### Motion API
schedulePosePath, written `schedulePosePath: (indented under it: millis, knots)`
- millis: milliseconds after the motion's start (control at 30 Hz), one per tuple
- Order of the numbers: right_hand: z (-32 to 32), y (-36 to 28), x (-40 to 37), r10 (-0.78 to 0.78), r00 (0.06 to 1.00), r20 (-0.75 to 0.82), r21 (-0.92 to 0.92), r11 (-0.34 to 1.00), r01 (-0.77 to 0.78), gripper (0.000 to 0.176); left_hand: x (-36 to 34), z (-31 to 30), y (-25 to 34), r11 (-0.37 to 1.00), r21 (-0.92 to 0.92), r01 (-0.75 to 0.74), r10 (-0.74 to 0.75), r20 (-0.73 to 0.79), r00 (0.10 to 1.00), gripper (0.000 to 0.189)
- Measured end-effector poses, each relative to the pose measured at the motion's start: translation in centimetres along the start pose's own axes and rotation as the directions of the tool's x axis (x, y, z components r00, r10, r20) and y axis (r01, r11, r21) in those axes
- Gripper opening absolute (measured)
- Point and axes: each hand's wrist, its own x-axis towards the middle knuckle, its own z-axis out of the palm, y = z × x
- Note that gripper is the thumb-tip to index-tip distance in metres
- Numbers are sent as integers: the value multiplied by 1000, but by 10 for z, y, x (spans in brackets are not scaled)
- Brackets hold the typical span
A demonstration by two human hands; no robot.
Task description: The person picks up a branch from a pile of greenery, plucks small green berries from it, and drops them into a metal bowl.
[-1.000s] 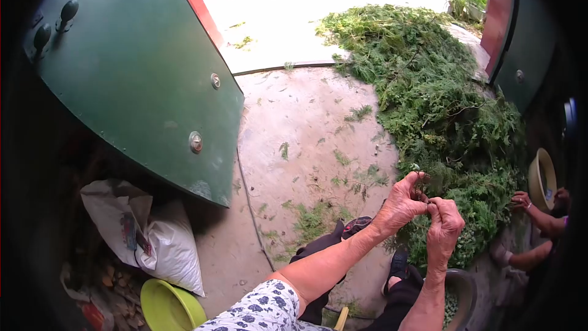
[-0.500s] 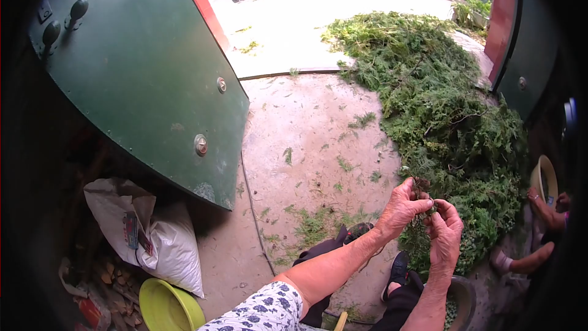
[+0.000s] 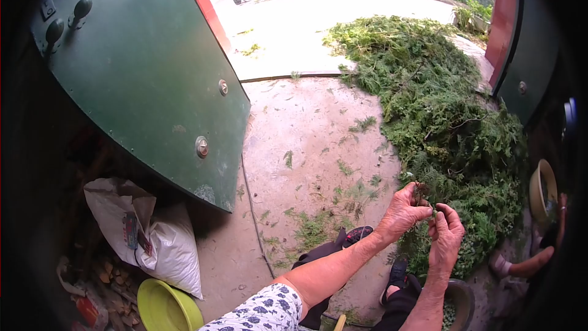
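My left hand (image 3: 405,213) is closed, pinching an evergreen sprig (image 3: 421,192) with brownish bits at its top. Right beside it, my right hand (image 3: 445,236) has thumb and fingertips pressed together on a small green piece (image 3: 434,213) of the sprig. The two hands nearly touch, above the near edge of a big heap of cut evergreen branches (image 3: 441,110). Under my right forearm stands a dark basin (image 3: 468,303) with small green pieces in it, partly hidden by the arm.
A green metal door (image 3: 147,86) stands at the left. Below it are a white sack (image 3: 174,251), split wood (image 3: 116,282) and a yellow-green basin (image 3: 195,306). At the right, another person's arm (image 3: 561,220) is near a tan basin (image 3: 535,193). Loose sprigs (image 3: 312,227) litter the floor.
My right hand has shifted slightly, its fingers now curled closer around the small green piece. My left hand keeps its pinch. The other person's arm has moved away from the tan basin's rim.
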Motion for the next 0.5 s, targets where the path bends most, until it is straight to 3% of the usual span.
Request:
schedulePosePath:
  millis: [100, 167, 200, 267, 300, 367, 500]
  knots:
    - [2, -4, -1, 120, 991, 53, 104, 987, -125, 16, -2, 0, 3, 999, 7, 37, -37, -45, 998, 39]
    - [3, -6, -3, 60, 996, 71, -69, 996, -55, 13, 0, -1, 1, 999, 14, 30, -30, -43, 999, 39]
    - [3, -6, -3, 59, 996, 73, -69, 996, -54, 13, 1, 0, 0, 1000, 14, 28, -27, -43, 999, 39]
    - [4, -3, -3, -121, 993, 5, -334, 936, 116, 8, 1, 0, 0, 999, 32, -38, 39, -39, 998, 39]
    - [6, -3, -4, -120, 993, 6, -334, 936, 115, 8, 1, 0, 0, 999, 32, -38, 40, -40, 998, 39]
    - [13, -6, -6, -309, 950, 44, -538, 794, 283, 7, 0, 1, 3, 990, 126, -64, 70, -42, 997, 39]
    - [18, -11, -11, -368, 928, 55, -605, 727, 325, 6, -1, 4, 5, 986, 157, -49, 60, -64, 996, 39]
